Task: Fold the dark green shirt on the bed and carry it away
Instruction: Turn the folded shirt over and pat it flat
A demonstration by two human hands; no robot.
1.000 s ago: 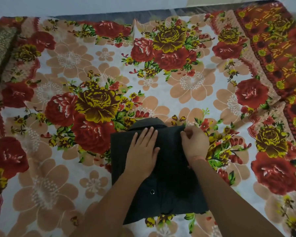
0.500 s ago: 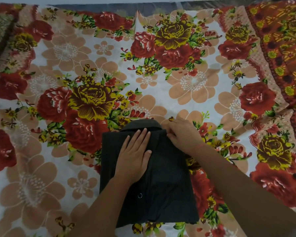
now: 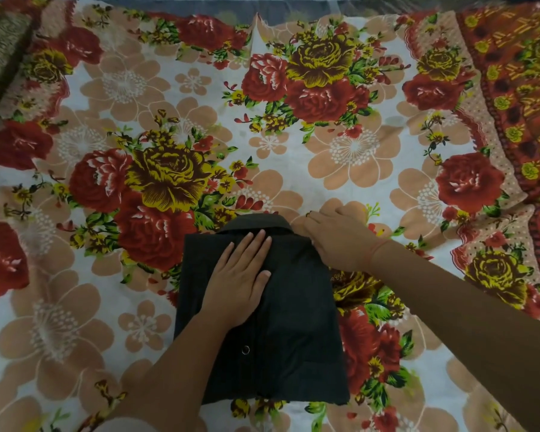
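Head view: the dark green shirt (image 3: 293, 322), folded into a compact rectangle, lies flat on the bed at the 6 o'clock part of the frame, just below centre. Its collar (image 3: 256, 221) points toward 12 o'clock. One round metal snap button (image 3: 245, 349) shows on the front placket, toward the 7 o'clock corner of the fold.

The left hand (image 3: 240, 282) rests palm down on the upper half of the shirt. Its fingers (image 3: 256, 244) are straight and close together, with the tips just short of the collar and the thumb spread toward 3 o'clock. It presses the cloth and grips nothing.

The right hand (image 3: 334, 241) sits at the shirt's 1 o'clock corner, just beside the collar and partly over the edge of the fold. Its fingers are curled downward and the tips are hidden, so it cannot be told whether they pinch cloth. A thin orange thread (image 3: 375, 249) circles this wrist.

The shirt lies on a white cotton bedsheet (image 3: 356, 145) printed with red and yellow roses and peach blossoms. A red-orange patterned border (image 3: 512, 73) runs along the sheet's edge at 2 o'clock. A brown-green textured cloth (image 3: 0, 42) lies at 10 o'clock. A grey mattress strip (image 3: 293, 7) shows at 12 o'clock.
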